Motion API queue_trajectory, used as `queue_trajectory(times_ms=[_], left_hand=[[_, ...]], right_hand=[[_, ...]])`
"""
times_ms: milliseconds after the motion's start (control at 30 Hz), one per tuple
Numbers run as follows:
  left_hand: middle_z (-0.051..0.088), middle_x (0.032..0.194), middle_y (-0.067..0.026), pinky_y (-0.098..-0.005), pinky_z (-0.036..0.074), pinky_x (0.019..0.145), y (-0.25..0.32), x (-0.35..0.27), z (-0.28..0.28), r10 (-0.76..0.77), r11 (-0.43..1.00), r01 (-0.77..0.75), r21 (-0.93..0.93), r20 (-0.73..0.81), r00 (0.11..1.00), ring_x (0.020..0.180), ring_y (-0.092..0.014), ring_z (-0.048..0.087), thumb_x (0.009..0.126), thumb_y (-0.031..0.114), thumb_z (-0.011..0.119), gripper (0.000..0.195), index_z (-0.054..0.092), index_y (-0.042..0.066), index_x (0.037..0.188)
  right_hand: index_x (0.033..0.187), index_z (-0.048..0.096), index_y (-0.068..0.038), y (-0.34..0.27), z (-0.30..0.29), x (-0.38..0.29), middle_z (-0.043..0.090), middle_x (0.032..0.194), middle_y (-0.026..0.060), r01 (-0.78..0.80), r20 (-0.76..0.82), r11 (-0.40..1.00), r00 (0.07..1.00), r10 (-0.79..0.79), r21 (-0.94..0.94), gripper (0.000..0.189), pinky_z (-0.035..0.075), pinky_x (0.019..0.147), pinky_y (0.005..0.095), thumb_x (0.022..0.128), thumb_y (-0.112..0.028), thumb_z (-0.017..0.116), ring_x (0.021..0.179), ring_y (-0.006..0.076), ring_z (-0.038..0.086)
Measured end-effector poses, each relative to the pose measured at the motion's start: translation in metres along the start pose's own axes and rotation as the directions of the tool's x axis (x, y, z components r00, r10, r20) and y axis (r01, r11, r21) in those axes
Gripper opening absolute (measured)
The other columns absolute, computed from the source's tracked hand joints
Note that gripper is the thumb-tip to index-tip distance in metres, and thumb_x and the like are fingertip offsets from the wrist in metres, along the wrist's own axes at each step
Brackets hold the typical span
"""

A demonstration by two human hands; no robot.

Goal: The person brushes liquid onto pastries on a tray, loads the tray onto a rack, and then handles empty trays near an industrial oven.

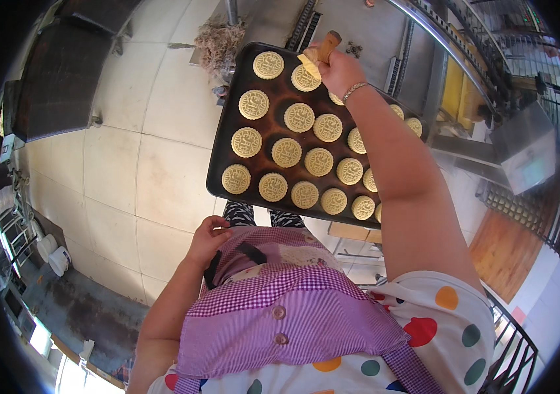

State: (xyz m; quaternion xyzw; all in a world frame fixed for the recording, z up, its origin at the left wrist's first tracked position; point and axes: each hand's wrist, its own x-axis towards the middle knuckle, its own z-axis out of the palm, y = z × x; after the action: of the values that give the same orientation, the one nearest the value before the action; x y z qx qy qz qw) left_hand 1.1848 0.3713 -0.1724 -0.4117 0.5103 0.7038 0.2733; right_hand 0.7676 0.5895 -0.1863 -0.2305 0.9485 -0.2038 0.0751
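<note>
A dark baking tray (279,92) before me holds several rows of round, scalloped pastries stamped with a raised pattern, like mooncakes (299,117). At the tray's far edge, my right hand (343,73) grips a pastry brush (329,45) by its wooden handle. The pale yellow bristles lie over a pastry (305,80) in the far row, seeming to touch its top. My right forearm hides part of the tray's right side. Beside my purple apron (280,290), below the tray's near left corner, hangs my left hand (211,240). Its fingers are loosely bent and hold nothing visible.
Behind the tray is a metal surface with chain tracks (306,32). A mop head (218,43) stands beyond the far left corner. Metal machinery with a box-shaped housing (523,147) is at right. Pale tiles (171,167) cover the floor at left, where a dark cabinet (58,79) stands.
</note>
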Motion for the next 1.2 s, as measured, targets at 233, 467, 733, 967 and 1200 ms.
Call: queue_trajectory(times_ms=[233,467,733,967,1200], left_hand=[[0.055,0.109,-0.0115,-0.0277,0.050,0.082,0.006,0.000,0.017,-0.060,0.998,0.060,0.010,0.008,0.998,0.100,-0.019,0.059,0.080,-0.003,0.063,0.037,0.047,0.000,0.113],[0.055,0.107,-0.0108,-0.0275,0.050,0.082,0.008,0.011,0.037,-0.044,0.994,0.039,0.098,0.049,0.998,0.098,-0.019,0.059,0.079,-0.005,0.062,0.037,0.046,0.000,0.112],[0.054,0.106,-0.0103,-0.0269,0.050,0.083,0.008,0.012,0.069,-0.074,0.992,0.065,0.108,0.081,0.994,0.098,-0.019,0.059,0.078,-0.006,0.061,0.038,0.046,0.000,0.113],[0.053,0.109,-0.0117,-0.0307,0.049,0.087,0.009,0.017,0.095,-0.055,0.983,0.030,0.179,0.136,0.989,0.097,-0.021,0.060,0.076,-0.008,0.060,0.040,0.045,0.000,0.112],[0.053,0.107,-0.0100,-0.0301,0.048,0.087,0.003,0.018,0.128,-0.064,0.982,0.033,0.186,0.164,0.984,0.098,-0.020,0.059,0.076,-0.007,0.060,0.038,0.046,0.001,0.111]], right_hand=[[0.102,0.058,-0.008,-0.058,0.034,-0.181,0.063,0.071,0.0179,0.109,0.427,0.969,0.883,-0.196,0.220,0.025,0.050,0.058,0.0502,0.086,-0.027,0.052,0.063,0.0374,0.062],[0.103,0.065,-0.019,0.023,-0.023,-0.141,0.065,0.089,0.0186,-0.084,-0.062,0.953,0.992,0.106,0.291,0.021,0.052,0.064,0.0431,0.086,-0.022,0.052,0.076,0.0360,0.063],[0.121,0.054,-0.027,0.002,-0.009,-0.258,0.066,0.096,0.0094,-0.062,0.289,0.935,0.956,-0.045,0.350,0.035,0.053,0.067,0.0447,0.086,-0.022,0.056,0.080,0.0326,0.064],[0.096,0.067,-0.004,0.134,-0.072,-0.224,0.066,0.082,0.0190,-0.406,0.076,0.908,0.914,0.399,0.108,0.023,0.050,0.065,0.0395,0.084,-0.021,0.057,0.072,0.0314,0.065],[0.108,0.065,-0.014,0.132,-0.090,-0.294,0.067,0.099,0.0101,-0.281,0.349,0.953,0.910,0.225,0.117,0.026,0.051,0.069,0.0330,0.082,-0.017,0.061,0.077,0.0235,0.064]])
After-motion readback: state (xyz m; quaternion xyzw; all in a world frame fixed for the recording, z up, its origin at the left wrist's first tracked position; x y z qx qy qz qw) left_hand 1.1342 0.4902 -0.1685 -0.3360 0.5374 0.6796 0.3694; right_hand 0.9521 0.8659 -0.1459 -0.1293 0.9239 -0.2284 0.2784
